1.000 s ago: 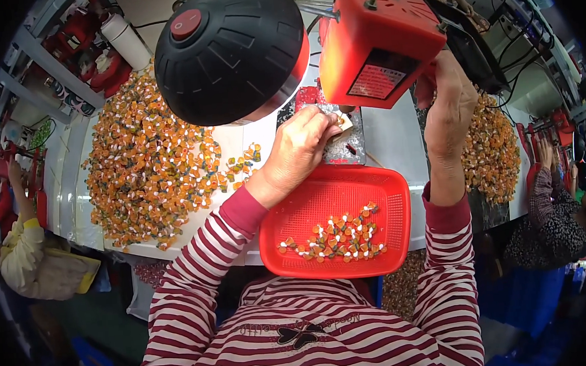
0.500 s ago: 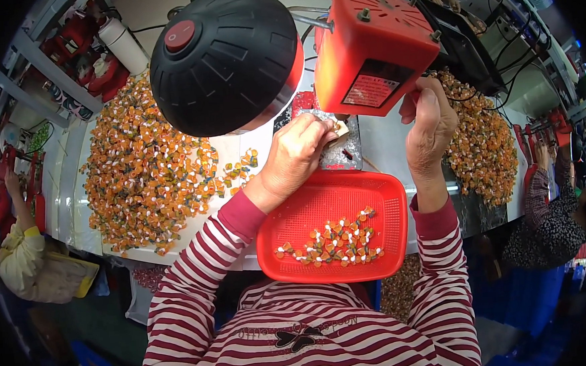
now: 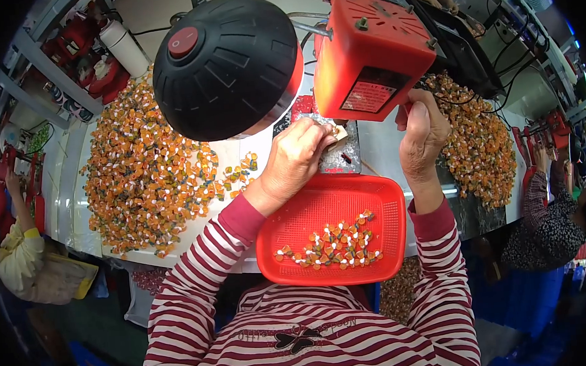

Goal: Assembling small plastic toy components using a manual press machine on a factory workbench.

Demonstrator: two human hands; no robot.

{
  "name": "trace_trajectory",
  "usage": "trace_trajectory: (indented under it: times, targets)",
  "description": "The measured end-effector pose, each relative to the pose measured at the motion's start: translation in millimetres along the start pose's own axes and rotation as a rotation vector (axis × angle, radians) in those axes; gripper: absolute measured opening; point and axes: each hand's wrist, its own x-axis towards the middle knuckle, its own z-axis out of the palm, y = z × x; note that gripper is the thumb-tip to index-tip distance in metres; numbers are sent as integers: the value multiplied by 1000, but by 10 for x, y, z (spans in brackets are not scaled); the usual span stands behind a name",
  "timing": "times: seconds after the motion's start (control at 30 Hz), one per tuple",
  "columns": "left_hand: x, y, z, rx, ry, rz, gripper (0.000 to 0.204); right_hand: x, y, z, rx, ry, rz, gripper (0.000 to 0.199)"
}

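My left hand [image 3: 296, 153] is pinched closed at a small pale block [image 3: 336, 139] on the metal base plate [image 3: 347, 158], under the red machine [image 3: 369, 54]. What its fingertips hold is hidden. At the machine's lower right side, my right hand [image 3: 424, 138] has its fingers curled closed, thumb up; the machine's edge and the hand itself hide what they grip. Below the plate, a red plastic basket [image 3: 395, 227] holds a loose cluster of small orange, white and green pieces [image 3: 340, 245].
A black-domed lamp [image 3: 225, 66] overhangs the table left of the machine. Heaps of small orange pieces lie left [image 3: 148, 172] and right [image 3: 482, 148]. A black tray [image 3: 463, 52] and cables stand behind the machine. Other people work at both sides and at the far side.
My right hand has come slightly nearer to me and to the left beside the machine. My left hand stays pinched at the pale block, and the basket's contents look the same.
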Motion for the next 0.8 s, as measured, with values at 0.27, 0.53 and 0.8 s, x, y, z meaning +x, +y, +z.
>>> trace_trajectory:
  times: [0.27,0.53,0.8]
  targets:
    - [25,15,-11,-18,13,10,18,-203,386,103,-275,13,-430,16]
    - [-99,28,-123,-3,-15,-7,17,369,-327,-12,70,26,29,47]
    - [-423,255,-608,-95,-48,-110,19,777,-505,137,208,149,275,52]
